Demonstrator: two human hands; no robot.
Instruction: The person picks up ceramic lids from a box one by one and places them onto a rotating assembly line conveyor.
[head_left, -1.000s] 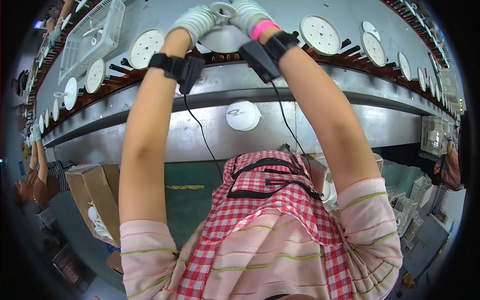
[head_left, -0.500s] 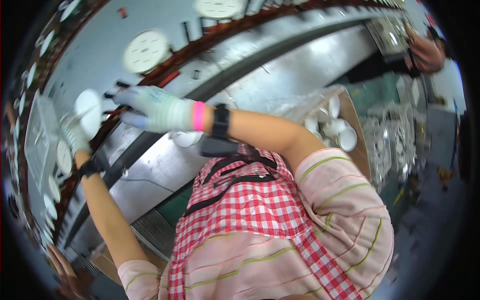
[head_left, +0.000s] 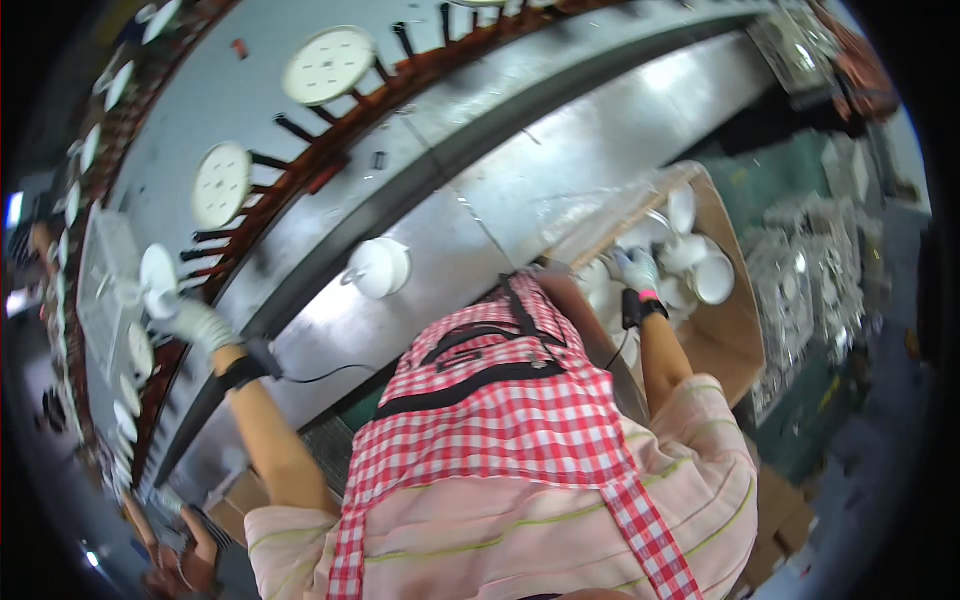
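My left hand, in a pale glove, is at the conveyor line on the left. Its fingers close on the lower edge of a smooth white round piece. Off to the right, my right hand, gloved with bluish fingertips, reaches into a cardboard box. Its fingers look stretched out among several white cups, touching or close to them; the contact is partly hidden. A white cup with a handle lies on the metal bench between my hands.
Slotted cream discs sit along a curved brown rail with black pegs. A clear plastic tray is beyond my left hand. Stacked clear trays stand right of the box. Other people's hands show lower left; another person is upper right.
My right hand has swung from the rail to the right, down into the box. My left hand remains at the white round piece. The discs now appear farther left and lower.
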